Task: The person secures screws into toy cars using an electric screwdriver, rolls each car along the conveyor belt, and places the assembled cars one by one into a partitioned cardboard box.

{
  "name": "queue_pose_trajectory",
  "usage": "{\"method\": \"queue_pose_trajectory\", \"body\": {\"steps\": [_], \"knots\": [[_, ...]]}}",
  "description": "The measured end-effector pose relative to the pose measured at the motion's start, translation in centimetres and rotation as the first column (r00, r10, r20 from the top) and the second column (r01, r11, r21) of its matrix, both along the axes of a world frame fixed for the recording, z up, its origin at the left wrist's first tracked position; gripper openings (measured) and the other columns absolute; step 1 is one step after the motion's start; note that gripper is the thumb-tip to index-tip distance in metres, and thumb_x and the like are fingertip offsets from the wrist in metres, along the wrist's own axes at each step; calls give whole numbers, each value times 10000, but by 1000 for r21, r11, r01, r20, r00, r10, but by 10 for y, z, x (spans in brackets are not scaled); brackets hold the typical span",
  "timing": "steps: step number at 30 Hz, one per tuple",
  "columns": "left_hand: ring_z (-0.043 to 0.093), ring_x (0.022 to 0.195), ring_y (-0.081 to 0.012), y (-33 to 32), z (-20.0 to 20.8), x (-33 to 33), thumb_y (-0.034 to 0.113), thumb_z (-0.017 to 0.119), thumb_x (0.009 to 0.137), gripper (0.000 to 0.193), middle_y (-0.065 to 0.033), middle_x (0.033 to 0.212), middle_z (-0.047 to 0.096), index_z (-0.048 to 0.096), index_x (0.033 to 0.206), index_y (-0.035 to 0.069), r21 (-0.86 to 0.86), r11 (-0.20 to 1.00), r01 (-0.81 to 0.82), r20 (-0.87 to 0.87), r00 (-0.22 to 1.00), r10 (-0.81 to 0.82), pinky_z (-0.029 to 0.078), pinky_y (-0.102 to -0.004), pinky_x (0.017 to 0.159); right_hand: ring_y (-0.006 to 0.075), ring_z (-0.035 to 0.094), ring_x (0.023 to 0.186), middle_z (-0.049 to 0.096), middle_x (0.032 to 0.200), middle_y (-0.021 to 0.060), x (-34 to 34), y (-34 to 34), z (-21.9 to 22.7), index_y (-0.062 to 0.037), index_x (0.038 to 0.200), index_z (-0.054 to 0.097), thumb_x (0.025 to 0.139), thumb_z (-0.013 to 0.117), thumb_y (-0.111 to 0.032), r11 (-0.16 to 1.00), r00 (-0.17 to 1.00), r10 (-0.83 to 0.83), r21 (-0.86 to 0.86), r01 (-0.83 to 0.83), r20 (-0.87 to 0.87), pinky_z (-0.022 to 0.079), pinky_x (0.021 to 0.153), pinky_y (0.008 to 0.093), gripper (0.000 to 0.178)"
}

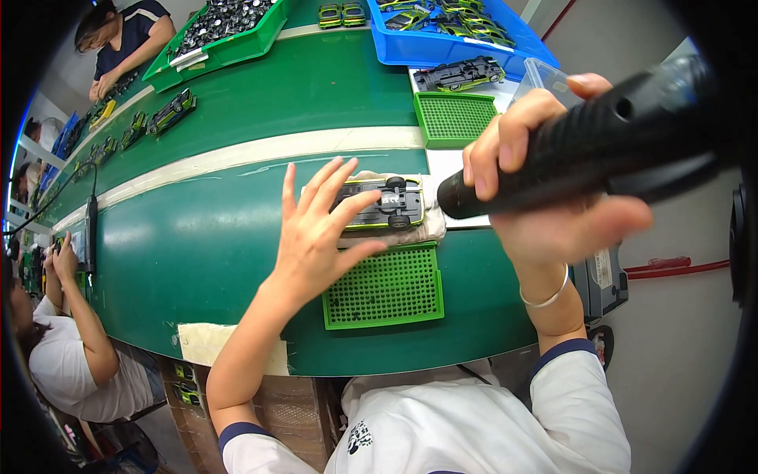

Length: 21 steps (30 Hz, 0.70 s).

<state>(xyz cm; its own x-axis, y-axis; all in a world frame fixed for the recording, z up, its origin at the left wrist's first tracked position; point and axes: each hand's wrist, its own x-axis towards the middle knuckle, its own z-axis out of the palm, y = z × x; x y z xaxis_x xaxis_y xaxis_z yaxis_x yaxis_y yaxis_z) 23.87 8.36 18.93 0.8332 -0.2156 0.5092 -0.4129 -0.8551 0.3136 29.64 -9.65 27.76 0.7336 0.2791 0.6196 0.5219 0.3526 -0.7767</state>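
Head view: toy car (379,204) lies upside down on a cloth (430,225), long axis running left-right.
Left hand (320,233) fingers spread, tips resting on it; right hand (545,189) fingers wrapped around a black screwdriver (584,150).

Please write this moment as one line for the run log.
left hand: fingers spread, touching upturned toy car on cloth | right hand: grips black power screwdriver | green perforated tray beside car

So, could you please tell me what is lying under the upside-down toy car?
The toy car rests on a folded pale cloth on the green belt. The left hand covers the car's front end, hiding the cloth there.
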Motion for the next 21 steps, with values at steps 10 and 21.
{"method": "queue_pose_trajectory", "body": {"steps": [10,21], "knots": [[466,1069,-237,8,-12,6,189,709,638,379,-46,1139,510,579,994,170,19,999,48,-32,998,-48,242,-499,992,139,473,474,442,687,71,28,17,-37,-25,1131,253,735,458,-677,1000,998,13,-13,-12,68,413,448,235,790],[464,1064,-251,7,-14,9,191,706,637,373,-55,1149,506,584,988,159,-17,998,56,-50,997,-57,294,-496,959,109,494,492,521,704,106,40,25,-56,21,1069,314,801,611,-356,948,965,235,192,-254,115,404,430,199,550]]}}
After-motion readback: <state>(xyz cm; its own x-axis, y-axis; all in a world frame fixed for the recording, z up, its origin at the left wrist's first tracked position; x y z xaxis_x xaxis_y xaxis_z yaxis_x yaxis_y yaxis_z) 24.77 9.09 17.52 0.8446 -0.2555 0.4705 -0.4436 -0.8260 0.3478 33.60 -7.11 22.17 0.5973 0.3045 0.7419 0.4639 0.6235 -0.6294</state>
